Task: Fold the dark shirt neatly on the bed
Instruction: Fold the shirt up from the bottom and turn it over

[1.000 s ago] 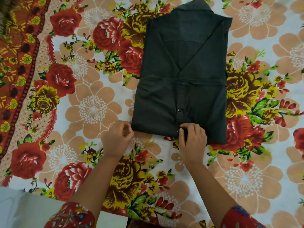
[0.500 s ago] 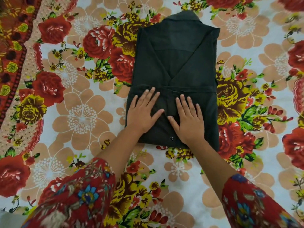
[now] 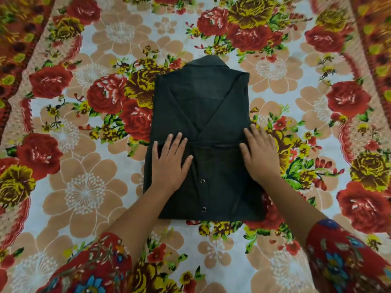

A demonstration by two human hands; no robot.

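Observation:
The dark shirt (image 3: 203, 115) lies folded into a compact rectangle in the middle of the bed, collar pointing away from me, two metal snaps showing on its near flap. My left hand (image 3: 170, 163) rests flat, fingers spread, on the left part of the near flap. My right hand (image 3: 259, 154) lies flat on the shirt's right edge, partly over the bedsheet. Neither hand grips the cloth.
The bed is covered by a flowered sheet (image 3: 84, 193) with red and yellow roses and a red patterned border (image 3: 12, 51) along both sides. My red patterned sleeves (image 3: 347, 259) fill the lower corners.
My hands left the shirt's near edge and came to rest flat on it, then slid apart toward its left and right sides. The view has tilted so the shirt sits lower.

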